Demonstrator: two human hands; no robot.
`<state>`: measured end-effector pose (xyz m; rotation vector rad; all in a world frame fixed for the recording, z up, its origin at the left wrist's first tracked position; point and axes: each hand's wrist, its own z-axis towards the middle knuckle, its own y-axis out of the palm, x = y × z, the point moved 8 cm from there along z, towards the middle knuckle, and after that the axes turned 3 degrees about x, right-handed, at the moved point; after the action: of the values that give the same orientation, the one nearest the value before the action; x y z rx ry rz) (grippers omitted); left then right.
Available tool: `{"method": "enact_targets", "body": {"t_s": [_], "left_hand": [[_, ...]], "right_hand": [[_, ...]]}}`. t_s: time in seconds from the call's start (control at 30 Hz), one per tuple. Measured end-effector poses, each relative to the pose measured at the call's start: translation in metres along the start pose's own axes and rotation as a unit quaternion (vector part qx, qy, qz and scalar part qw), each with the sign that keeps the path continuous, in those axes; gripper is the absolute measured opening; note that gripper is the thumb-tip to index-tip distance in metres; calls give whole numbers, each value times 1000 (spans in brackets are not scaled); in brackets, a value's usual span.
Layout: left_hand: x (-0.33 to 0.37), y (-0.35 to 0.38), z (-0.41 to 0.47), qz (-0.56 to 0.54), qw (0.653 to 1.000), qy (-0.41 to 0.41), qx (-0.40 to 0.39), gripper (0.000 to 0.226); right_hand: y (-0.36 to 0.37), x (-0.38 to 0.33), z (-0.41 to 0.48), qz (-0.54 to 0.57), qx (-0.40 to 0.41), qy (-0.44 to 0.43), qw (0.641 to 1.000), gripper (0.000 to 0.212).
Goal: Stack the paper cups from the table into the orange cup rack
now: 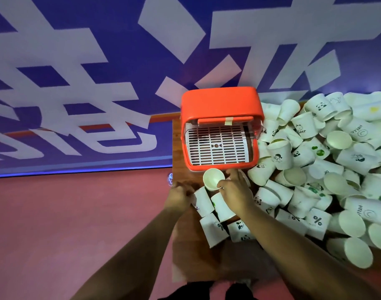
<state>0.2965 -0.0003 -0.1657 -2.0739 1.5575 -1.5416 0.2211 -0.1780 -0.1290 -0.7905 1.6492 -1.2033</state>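
— How many racks?
— One boxy orange plastic cup rack (219, 105). It has one white slotted plastic tray (217, 148) inside and one strip of beige tape (229, 121) on its lid.
— And the white paper cups (315, 169)?
— Too many for an exact count: dozens heaped on the right. Nearer, four lying cups (222, 207) sit in a cluster, and there is one upright cup (213, 179).
— Any with prints you can count?
— Two show a percent sign and two read HELLO. The rest I can't tally.
— Hands?
— Two, both bare: one left hand (178, 197), and one right hand (232, 187) holding that single upright cup.
— Tables?
— One brown wooden table (178, 148).
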Motion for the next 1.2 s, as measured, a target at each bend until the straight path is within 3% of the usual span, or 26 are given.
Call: {"method": "enact_targets", "body": {"t_s": [0.1, 0.23, 0.4, 0.63, 0.77, 1.03, 1.2], "left_hand": [[4, -8, -5, -18, 998, 7, 52, 16], [7, -23, -16, -60, 991, -16, 117, 15], [33, -48, -37, -137, 973, -13, 185, 17], [88, -57, -36, -266, 940, 2, 211, 9], [103, -63, -19, -218, 944, -7, 247, 8], [108, -69, 24, -114, 962, -18, 246, 79], [101, -56, 57, -22, 979, 12, 204, 78]], "right_hand": [[-11, -7, 4, 37, 42, -44, 997, 13], [-38, -2, 3, 173, 94, -59, 979, 14], [-71, 21, 9, 282, 81, -34, 955, 9], [-106, 41, 33, 349, 14, -21, 937, 27], [-120, 48, 38, 354, 22, -29, 935, 14], [-106, 75, 47, 387, 25, 43, 921, 64], [-98, 77, 52, 380, 44, 81, 920, 66]]}}
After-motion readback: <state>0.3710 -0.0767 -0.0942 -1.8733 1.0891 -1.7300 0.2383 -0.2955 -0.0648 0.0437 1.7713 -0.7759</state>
